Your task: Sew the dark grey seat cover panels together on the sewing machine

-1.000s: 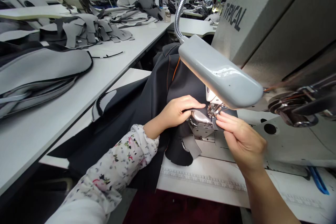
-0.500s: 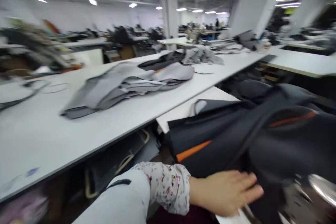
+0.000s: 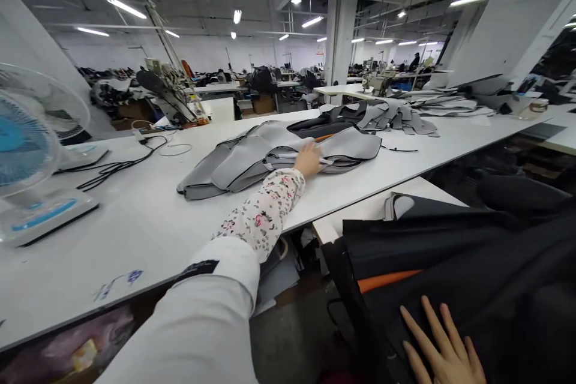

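Left hand (image 3: 308, 159), open, on grey panels (image 3: 252, 159)

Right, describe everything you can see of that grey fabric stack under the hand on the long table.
The grey fabric stack is a loose pile of layered panels, smooth and slightly padded-looking, with thin dark binding along their edges. Paler strips show between the layers near the middle. The panels lie folded over each other in a long, low heap with curved outlines, and one end droops toward the table's near edge. It lies on the long white table. The person's left hand rests on top of it.
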Action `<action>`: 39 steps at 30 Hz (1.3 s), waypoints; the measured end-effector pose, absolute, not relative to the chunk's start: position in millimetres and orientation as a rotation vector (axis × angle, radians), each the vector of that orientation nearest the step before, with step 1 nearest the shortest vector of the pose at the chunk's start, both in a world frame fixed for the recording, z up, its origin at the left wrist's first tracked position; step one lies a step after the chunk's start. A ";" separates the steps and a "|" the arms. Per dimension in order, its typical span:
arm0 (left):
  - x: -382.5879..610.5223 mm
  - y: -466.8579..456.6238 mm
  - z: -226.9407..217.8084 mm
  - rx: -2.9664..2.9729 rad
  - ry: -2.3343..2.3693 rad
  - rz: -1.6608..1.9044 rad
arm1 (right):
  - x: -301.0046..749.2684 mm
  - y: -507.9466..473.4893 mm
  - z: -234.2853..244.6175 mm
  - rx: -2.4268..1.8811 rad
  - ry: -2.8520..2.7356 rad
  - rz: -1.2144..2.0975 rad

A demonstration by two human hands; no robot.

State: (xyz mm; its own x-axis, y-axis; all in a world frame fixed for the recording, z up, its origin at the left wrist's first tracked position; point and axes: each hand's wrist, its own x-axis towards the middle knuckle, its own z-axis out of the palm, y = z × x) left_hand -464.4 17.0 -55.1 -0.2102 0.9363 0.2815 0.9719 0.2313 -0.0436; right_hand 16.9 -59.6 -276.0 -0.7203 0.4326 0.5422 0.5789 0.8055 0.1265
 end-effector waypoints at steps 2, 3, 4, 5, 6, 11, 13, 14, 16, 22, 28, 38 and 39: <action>-488.2 16.2 -59.2 -1.683 -2.369 -0.210 | 7.2 -44.1 -274.9 -0.871 -2.443 -0.372; -494.0 15.2 -64.2 -1.656 -2.401 -0.213 | 2.7 -39.3 -274.7 -0.931 -2.415 -0.357; -496.5 14.5 -70.0 -1.642 -2.420 -0.220 | -1.3 -36.1 -274.8 -0.984 -2.390 -0.346; -496.4 14.3 -75.6 -1.635 -2.427 -0.234 | -4.8 -34.3 -275.2 -1.024 -2.372 -0.341; -494.4 14.7 -80.1 -1.633 -2.423 -0.254 | -7.7 -33.3 -275.7 -1.051 -2.360 -0.342; -480.9 15.8 -62.6 -1.683 -2.245 -0.444 | -15.9 -33.4 -275.1 -1.177 -2.278 -0.340; -479.4 8.5 -35.7 -1.729 -2.088 -0.542 | -18.0 -34.2 -273.6 -1.224 -2.269 -0.303; -478.0 2.2 -20.4 -1.750 -2.000 -0.588 | -19.1 -34.9 -272.7 -1.243 -2.275 -0.266; -469.1 -15.3 7.8 -1.786 -1.829 -0.657 | -21.4 -37.0 -270.3 -1.278 -2.289 -0.181; -357.0 -105.2 -18.3 -2.086 -1.290 -0.707 | -27.1 -45.9 -254.6 -1.410 -2.318 0.002; -252.0 -166.3 -162.9 -2.618 -1.050 -0.798 | -18.9 -69.1 -234.9 -1.484 -2.287 0.192; -292.0 -145.0 -194.3 -2.562 -2.099 -0.916 | 39.8 -176.2 -227.7 -1.264 -2.061 0.521; -290.9 -134.5 -194.8 -2.549 -2.075 -0.902 | 57.2 -180.5 -222.6 -1.281 -1.977 0.523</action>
